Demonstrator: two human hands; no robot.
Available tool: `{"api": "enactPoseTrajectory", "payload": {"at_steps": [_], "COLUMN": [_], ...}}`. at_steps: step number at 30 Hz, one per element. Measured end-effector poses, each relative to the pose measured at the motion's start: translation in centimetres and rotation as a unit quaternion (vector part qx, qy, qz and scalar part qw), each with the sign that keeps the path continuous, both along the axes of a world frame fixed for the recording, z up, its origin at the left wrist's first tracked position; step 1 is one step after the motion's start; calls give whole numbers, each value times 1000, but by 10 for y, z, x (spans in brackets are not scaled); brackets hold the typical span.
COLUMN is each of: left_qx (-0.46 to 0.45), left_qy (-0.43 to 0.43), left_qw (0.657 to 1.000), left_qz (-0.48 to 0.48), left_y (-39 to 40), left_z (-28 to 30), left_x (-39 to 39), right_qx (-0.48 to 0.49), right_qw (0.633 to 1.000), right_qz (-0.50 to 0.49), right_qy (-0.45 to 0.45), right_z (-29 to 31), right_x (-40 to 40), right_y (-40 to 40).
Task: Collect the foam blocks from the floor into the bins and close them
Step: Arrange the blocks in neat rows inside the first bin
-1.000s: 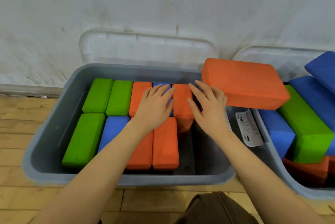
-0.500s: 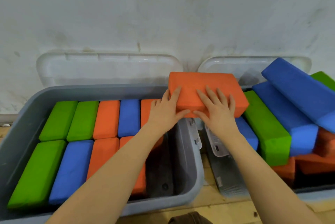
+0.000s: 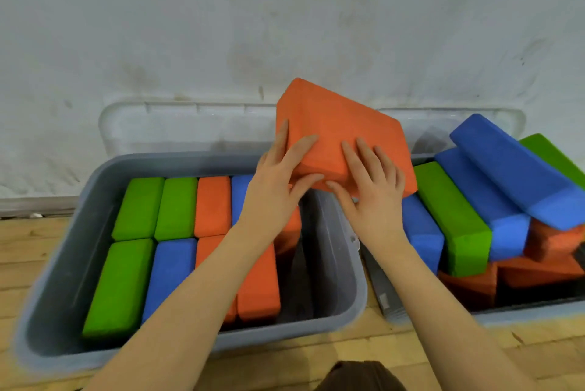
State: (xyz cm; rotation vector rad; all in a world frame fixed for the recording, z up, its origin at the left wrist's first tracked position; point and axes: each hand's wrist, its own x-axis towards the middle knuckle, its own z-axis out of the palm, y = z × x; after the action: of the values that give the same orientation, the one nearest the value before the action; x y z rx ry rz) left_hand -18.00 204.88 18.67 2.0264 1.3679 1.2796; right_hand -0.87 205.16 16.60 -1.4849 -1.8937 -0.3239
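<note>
Both hands hold an orange foam block [image 3: 340, 134] tilted in the air above the gap between two grey bins. My left hand [image 3: 278, 181] grips its near left corner, thumb underneath. My right hand [image 3: 368, 188] grips its near edge, fingers on top and thumb below. The left bin [image 3: 335, 267] holds green, blue and orange blocks packed in two rows, with a bare strip along its right side. The right bin [image 3: 522, 310] is piled unevenly with blue, green and orange blocks that rise above its rim.
Two clear lids, the left lid [image 3: 177, 128] and the right lid [image 3: 427, 125], lean against the white wall behind the bins. The bins stand on a wooden floor [image 3: 364, 346]. A dark bit of my clothing [image 3: 357, 375] shows at the bottom edge.
The orange block has been lifted off the right bin's pile and tipped up toward the left. Both hands went from flat on the packed blocks to gripping it.
</note>
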Motion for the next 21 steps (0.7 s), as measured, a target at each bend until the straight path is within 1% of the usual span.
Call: {"api": "enactPoseTrajectory", "payload": {"at_steps": [3,5,7,8,9,11,13,16,21], "left_qx": [34,70,99,112,123,135,122,91,65], "left_qy": [34,59,58,53,50,44,26,8,67], "left_qw": [999,996,993,992,990,989,991,995,996], "left_qz": [-5,3,26,37,44,48,46,37,-8], "left_y": [-21,-36,-50,-56,-61,-68,-76,-86,-85], "left_z": [19,26,29,30,30,26,21,12,-7], "left_x": [-28,-43,-55,-60,-64,-72,-77,-80,-75], "right_qx": [-4,-24,-65,-84,-98,-120,-145,-181,-229], "right_qw": [999,992,977,970,966,966,962,958,938], "right_qz": [32,79,120,135,148,170,180,170,165], "right_qy": [33,95,164,185,188,156,144,143,201], "right_z": [21,31,38,41,43,45,44,37,11], "right_x": [-26,-43,-56,-61,-66,-73,-77,-77,-71], "right_y": [-24,-42,-57,-63,-68,-77,-87,-98,-111]}}
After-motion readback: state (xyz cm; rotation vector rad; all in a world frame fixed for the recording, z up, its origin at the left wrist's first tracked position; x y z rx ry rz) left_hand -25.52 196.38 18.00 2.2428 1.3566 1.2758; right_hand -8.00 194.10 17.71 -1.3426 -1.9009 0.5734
